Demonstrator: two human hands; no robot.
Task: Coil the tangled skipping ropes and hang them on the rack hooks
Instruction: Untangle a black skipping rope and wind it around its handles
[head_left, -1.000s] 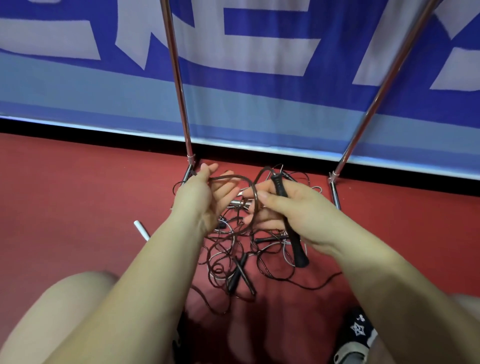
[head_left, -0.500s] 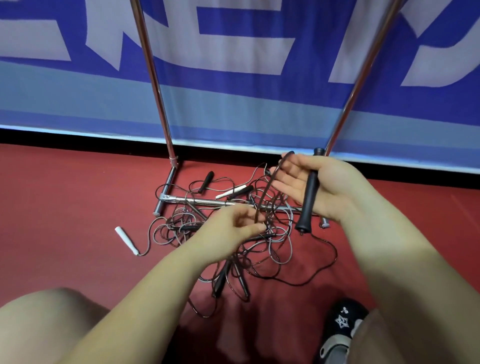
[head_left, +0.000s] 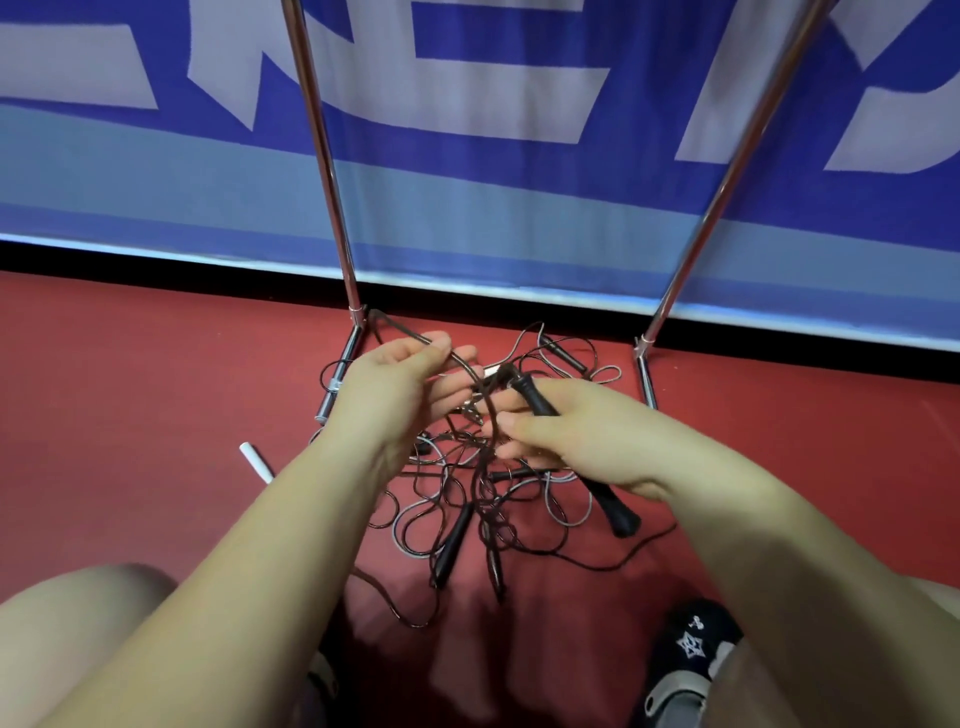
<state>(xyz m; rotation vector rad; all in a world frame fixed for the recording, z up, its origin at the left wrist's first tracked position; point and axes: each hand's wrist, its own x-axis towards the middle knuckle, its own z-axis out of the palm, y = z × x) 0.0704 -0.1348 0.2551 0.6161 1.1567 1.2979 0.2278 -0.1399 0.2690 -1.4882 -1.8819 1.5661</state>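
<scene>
A tangle of thin dark and grey skipping ropes lies on the red floor between the feet of a chrome rack. My right hand grips a black rope handle, whose lower end sticks out below my wrist. A dark cord runs in a loop from that handle to my left hand, which pinches the cord between thumb and fingers above the pile. Another black handle lies in the tangle. The rack's hooks are out of view.
A white handle lies on the floor at the left. The rack's right post slants up toward the top right, with its base bars on the floor. A blue and white banner backs the rack. My knees and a dark shoe are at the bottom.
My left hand rose from the pile and now pinches the cord beside my right hand. My right hand came down and closed round the black handle, bringing both hands together.
</scene>
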